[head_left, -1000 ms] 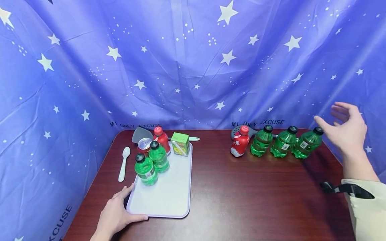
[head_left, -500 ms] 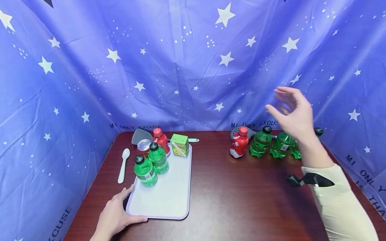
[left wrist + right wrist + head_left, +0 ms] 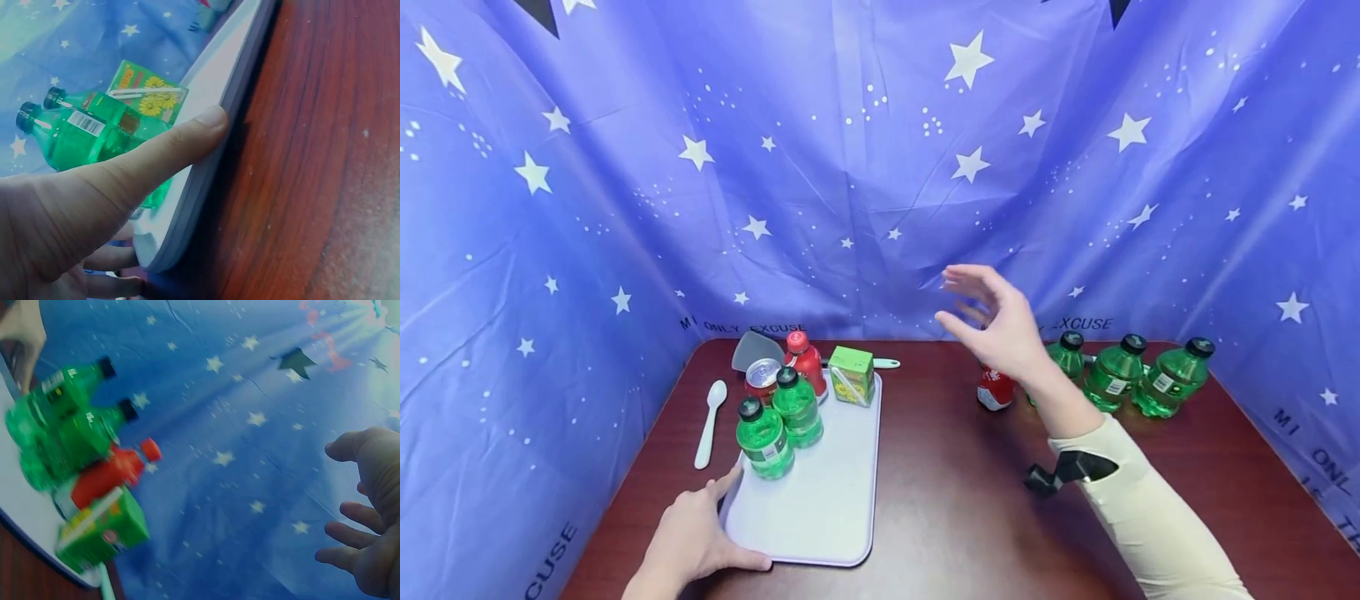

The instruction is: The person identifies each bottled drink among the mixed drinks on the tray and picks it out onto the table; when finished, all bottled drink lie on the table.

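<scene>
My left hand (image 3: 688, 533) holds the near-left corner of the white tray (image 3: 827, 517), with its thumb along the near edge and fingers at the left side. On the tray stand two green bottles (image 3: 765, 437) with black caps and a green drink carton (image 3: 852, 377) with a straw on its side. Behind the bottles are a red bottle (image 3: 805, 362) and a red can (image 3: 763, 379). My right hand (image 3: 1000, 325) is raised and holds nothing, its fingers loosely bent. In the head view it partly hides another red bottle (image 3: 996, 389) at the right.
Three green bottles (image 3: 1114, 373) stand in a row at the back right. A white spoon (image 3: 711, 425) lies left of the tray. A grey spatula (image 3: 756, 350) lies behind it, with a pale handle (image 3: 886, 363) showing past the carton. A starry blue curtain (image 3: 895, 167) encloses the table.
My right hand has swept left from above the far-right green bottle to over the right-hand red bottle. My left hand and the things on the tray have stayed in place.
</scene>
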Tool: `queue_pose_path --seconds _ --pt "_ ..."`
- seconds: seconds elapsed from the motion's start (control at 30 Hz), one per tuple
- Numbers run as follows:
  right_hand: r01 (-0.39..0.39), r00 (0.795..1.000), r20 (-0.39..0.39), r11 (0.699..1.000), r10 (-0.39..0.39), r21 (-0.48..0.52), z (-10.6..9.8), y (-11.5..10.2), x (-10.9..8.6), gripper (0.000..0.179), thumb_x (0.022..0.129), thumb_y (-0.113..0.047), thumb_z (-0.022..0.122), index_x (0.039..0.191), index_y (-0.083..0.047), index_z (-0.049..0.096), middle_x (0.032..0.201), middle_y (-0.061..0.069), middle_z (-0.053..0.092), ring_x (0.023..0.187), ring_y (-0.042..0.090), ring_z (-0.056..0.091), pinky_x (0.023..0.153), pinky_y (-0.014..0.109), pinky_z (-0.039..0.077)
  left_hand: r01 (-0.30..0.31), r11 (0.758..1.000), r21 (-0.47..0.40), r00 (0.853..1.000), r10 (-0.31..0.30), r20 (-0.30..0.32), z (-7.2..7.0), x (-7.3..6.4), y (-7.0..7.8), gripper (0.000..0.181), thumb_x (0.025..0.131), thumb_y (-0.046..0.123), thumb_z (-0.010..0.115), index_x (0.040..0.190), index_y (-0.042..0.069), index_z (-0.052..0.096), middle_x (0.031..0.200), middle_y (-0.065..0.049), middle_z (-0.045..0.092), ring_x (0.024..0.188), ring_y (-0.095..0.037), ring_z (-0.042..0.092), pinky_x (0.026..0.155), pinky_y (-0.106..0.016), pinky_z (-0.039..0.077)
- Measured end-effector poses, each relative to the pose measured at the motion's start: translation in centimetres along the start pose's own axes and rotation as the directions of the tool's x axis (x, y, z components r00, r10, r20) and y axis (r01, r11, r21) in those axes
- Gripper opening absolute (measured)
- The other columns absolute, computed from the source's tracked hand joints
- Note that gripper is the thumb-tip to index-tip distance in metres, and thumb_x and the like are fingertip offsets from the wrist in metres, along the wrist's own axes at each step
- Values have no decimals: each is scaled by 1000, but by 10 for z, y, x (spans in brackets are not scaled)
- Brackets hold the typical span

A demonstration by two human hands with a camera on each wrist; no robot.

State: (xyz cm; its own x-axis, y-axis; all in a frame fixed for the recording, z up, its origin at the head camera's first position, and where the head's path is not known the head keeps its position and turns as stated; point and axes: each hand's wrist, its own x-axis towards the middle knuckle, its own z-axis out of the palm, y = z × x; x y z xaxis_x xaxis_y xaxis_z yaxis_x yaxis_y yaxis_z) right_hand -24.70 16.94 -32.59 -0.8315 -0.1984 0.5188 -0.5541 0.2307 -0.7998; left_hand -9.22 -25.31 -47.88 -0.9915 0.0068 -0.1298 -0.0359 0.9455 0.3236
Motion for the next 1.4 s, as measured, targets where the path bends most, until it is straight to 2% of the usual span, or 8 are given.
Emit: queue_pose_path --seconds 0.17,0.43,0.6,0.8,1.03,1.17,1.27,1.4 --pt "-7 996 84 1000 7 5 23 2 -5 61 88 -1 84 144 -6 61 143 11 68 136 30 65 112 48 54 -2 1000 -2 1000 2 21 2 -2 -1 148 37 81 96 153 0 54 128 -30 72 108 -43 73 88 -59 61" --pt "6 981 192 998 -18 60 58 -4 -5 62 88 -3 85 145 -8 61 144 12 68 133 31 68 110 46 55 7 1000 6 1000 -7 28 1 5 0 150 38 84 94 155 -2 51 133 -37 66 111 -49 70 90 -64 59" --pt "15 966 257 998 -32 68 91 -5 -9 61 88 -6 86 143 -8 62 143 12 69 133 30 68 111 43 55 30 1000 4 999 -30 44 -2 5 0 151 38 83 94 155 -2 51 134 -37 66 113 -50 69 91 -64 59" --pt "-19 944 330 996 -10 85 127 2 -16 57 89 -9 86 141 -8 64 142 11 69 132 35 68 109 47 56 42 999 5 998 -43 50 -3 2 2 150 38 81 96 155 -3 51 133 -38 65 113 -50 69 92 -64 59" --pt "-13 932 362 999 -7 51 148 19 -21 61 88 -11 87 142 -2 62 141 18 69 129 37 70 109 50 56 15 1000 21 999 -16 36 2 4 5 147 40 79 96 153 -5 52 134 -43 63 111 -53 69 90 -63 60" --pt "-54 927 374 996 24 71 162 27 -25 61 90 -12 86 144 0 61 144 20 67 131 39 68 112 55 53 13 999 34 1000 -14 19 -2 3 2 147 39 79 96 153 -3 53 133 -40 65 110 -51 70 88 -62 60" --pt "-88 930 365 993 52 82 172 35 -29 60 90 -13 86 144 -1 62 144 18 67 132 38 67 111 56 53 14 999 39 1000 -15 20 -3 3 1 148 39 80 96 153 -3 53 134 -37 66 111 -50 70 88 -62 60" --pt "-73 940 336 996 52 51 183 41 -32 58 89 -14 87 141 -5 65 141 12 70 130 34 69 108 53 56 22 999 29 999 -23 36 0 4 2 148 39 81 95 153 -4 53 135 -38 65 112 -50 70 88 -62 60"
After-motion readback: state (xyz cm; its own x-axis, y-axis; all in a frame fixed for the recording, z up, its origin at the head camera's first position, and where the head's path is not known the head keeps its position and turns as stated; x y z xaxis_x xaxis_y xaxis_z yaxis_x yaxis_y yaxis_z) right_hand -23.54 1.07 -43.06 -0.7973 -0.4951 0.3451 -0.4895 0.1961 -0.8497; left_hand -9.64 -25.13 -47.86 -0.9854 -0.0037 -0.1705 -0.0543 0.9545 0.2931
